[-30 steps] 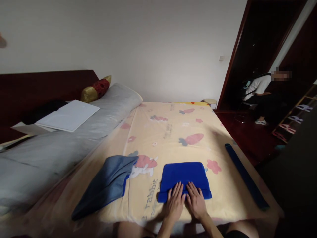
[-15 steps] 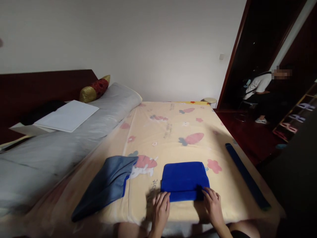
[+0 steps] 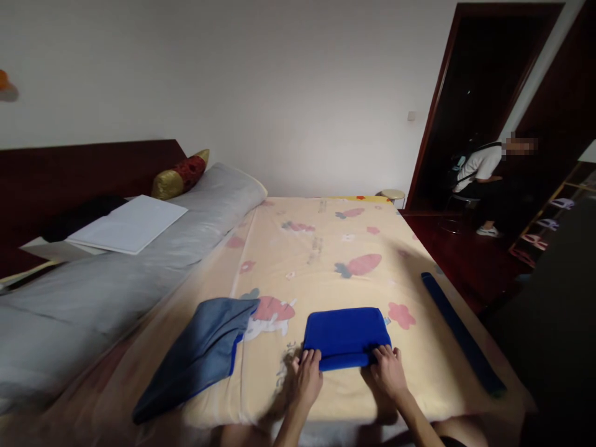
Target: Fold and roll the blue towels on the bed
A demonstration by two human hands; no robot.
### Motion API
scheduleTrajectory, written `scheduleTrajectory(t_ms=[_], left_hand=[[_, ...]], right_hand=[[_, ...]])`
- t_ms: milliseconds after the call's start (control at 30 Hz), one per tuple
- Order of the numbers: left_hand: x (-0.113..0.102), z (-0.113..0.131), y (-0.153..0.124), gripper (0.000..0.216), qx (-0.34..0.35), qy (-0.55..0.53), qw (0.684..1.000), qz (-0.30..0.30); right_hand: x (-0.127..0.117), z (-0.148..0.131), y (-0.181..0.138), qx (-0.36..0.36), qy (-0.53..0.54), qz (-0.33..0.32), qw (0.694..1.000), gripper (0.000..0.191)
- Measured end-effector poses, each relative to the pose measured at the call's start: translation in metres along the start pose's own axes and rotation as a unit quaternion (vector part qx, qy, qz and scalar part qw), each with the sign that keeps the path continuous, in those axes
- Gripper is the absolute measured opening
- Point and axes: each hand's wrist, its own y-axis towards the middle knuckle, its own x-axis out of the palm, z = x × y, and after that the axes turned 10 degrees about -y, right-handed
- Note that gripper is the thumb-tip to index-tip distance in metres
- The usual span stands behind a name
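A bright blue cloth lies folded into a flat rectangle on the bed, its near edge turned up in a narrow fold. At the near left corner of that fold, my left hand has its fingers curled over the cloth. My right hand holds the near right corner in the same way, thumb side hidden. To the left lies a grey-blue cloth with a bright blue edge, loosely spread and creased. A dark blue rolled or folded strip of cloth rests along the right side of the bed.
The bed sheet is cream with carrot and flower prints. On the left are a grey bolster-like bedding roll, a white board and a red-gold cushion. A seated person, a stool and a shoe rack are beyond.
Both hands have moved slightly away from me, pushing the cloth's near edge forward. The near fold looks narrower and rounder, and the blue rectangle is shorter. The camera view has shifted slightly.
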Motion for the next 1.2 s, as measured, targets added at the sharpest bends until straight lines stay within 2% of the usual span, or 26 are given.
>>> scheduleTrajectory(t_ms=[133, 233, 300, 367, 433, 500, 600, 667, 767, 833, 900, 967, 1000, 1067, 1200], left_hand=[[-0.004, 0.0, 0.006, 0.05, -0.014, 0.02, 1.0, -0.017], [0.007, 0.014, 0.0, 0.053, -0.008, 0.029, 1.0, -0.008], [0.017, 0.028, -0.005, 0.053, 0.037, 0.017, 0.999, -0.017], [0.026, 0.038, -0.008, 0.05, 0.109, -0.003, 0.994, -0.029], [0.03, 0.034, -0.01, 0.049, 0.174, -0.011, 0.984, -0.024], [0.027, 0.016, -0.01, 0.049, 0.194, 0.001, 0.981, 0.009], [0.018, -0.023, -0.01, 0.047, 0.161, 0.032, 0.983, 0.082], [0.016, -0.04, -0.011, 0.045, 0.122, 0.049, 0.983, 0.126], [0.026, -0.031, -0.01, 0.046, 0.079, 0.054, 0.983, 0.157], [0.038, -0.008, -0.007, 0.054, 0.105, 0.04, 0.984, 0.137], [0.048, 0.016, -0.002, 0.057, 0.17, 0.024, 0.981, 0.085], [0.05, 0.03, 0.004, 0.053, 0.215, 0.016, 0.975, 0.043], [0.048, 0.03, 0.006, 0.051, 0.215, 0.016, 0.976, 0.033], [0.04, 0.019, 0.01, 0.049, 0.171, 0.018, 0.984, 0.038], [0.024, -0.022, 0.01, 0.049, 0.082, 0.037, 0.992, 0.086]], right_hand=[[-0.002, 0.003, 0.005, -0.02, -0.001, -0.023, 1.0, 0.026], [0.004, -0.014, 0.002, -0.018, 0.006, -0.018, 1.0, 0.039], [0.011, -0.032, 0.0, -0.04, 0.021, -0.019, 0.999, 0.049], [0.018, -0.046, -0.001, -0.079, 0.043, -0.028, 0.996, 0.05], [0.023, -0.046, -0.001, -0.105, 0.058, -0.029, 0.992, 0.048], [0.027, -0.03, -0.002, -0.095, 0.056, -0.014, 0.994, 0.049], [0.028, 0.01, -0.008, -0.028, 0.029, 0.021, 0.999, 0.051], [0.026, 0.028, -0.012, 0.014, 0.004, 0.037, 0.999, 0.049], [0.024, 0.019, -0.014, 0.04, -0.018, 0.048, 0.998, 0.046], [0.023, -0.006, -0.011, 0.004, -0.005, 0.043, 0.999, 0.046], [0.022, -0.034, -0.005, -0.062, 0.019, 0.022, 0.998, 0.046], [0.022, -0.051, 0.001, -0.095, 0.034, -0.001, 0.995, 0.048], [0.022, -0.052, 0.004, -0.089, 0.036, -0.007, 0.995, 0.048], [0.023, -0.039, 0.009, -0.053, 0.032, -0.009, 0.998, 0.05], [0.027, 0.015, 0.007, 0.031, 0.0, -0.001, 1.0, 0.046]])
